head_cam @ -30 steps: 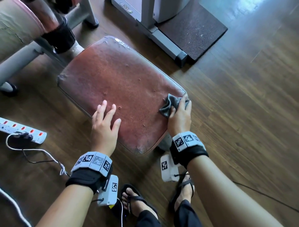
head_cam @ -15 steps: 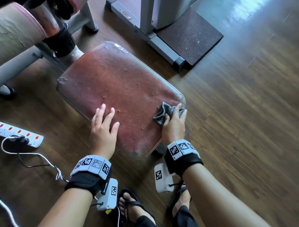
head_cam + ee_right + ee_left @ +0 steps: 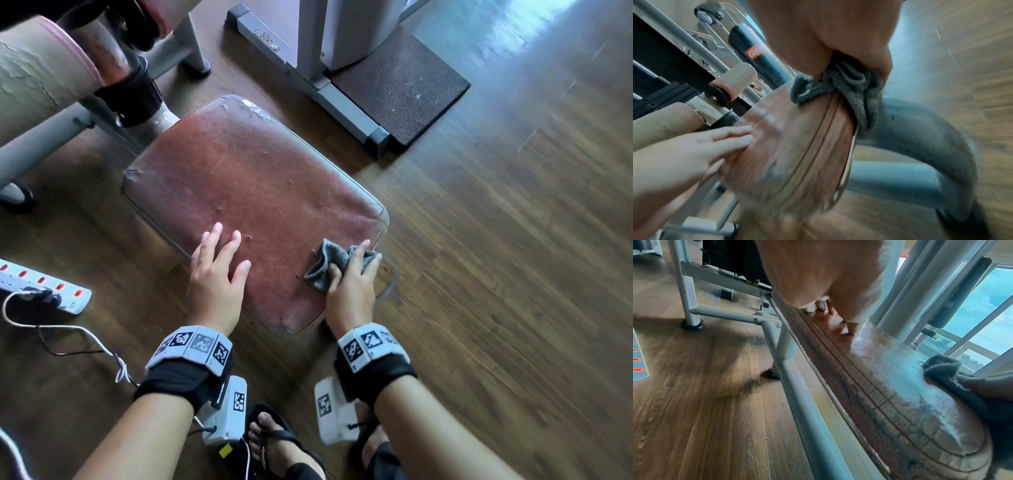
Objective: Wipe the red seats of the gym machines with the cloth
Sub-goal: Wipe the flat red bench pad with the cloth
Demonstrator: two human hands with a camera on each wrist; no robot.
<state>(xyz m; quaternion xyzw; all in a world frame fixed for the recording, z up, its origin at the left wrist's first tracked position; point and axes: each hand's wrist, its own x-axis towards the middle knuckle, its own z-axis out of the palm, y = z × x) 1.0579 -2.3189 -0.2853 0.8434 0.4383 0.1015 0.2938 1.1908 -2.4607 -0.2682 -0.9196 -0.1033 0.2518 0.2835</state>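
While the head view is looked over, a worn red seat (image 3: 253,205) is seen on a grey metal frame (image 3: 51,137) above a wooden floor (image 3: 496,274). The left hand (image 3: 215,284) is laid flat on the seat's near left part, with its fingers straight and slightly spread and nothing held. A crumpled grey cloth (image 3: 325,265) is gripped by the right hand (image 3: 349,287) and pressed against the seat's near right edge, with 2 fingers stretched over the cloth and the thumb tucked into its folds. A white power strip (image 3: 44,286) with red switches is seen on the floor to the left, and a dark mat (image 3: 400,85) is laid under a second machine further off. Sandalled feet (image 3: 274,442) are visible below the wrists.

From the left wrist view, the seat's stitched side (image 3: 869,394) is shown close up, with the left fingertips (image 3: 849,327) pressed onto its top. The cloth (image 3: 941,368) is seen at the right, on the seat's top surface.

From the right wrist view, which is blurred, the cloth (image 3: 849,84) is bunched under the right hand (image 3: 828,40) at the seat's edge (image 3: 797,146). The left hand (image 3: 694,149) is seen lying flat on the seat at the lower left.
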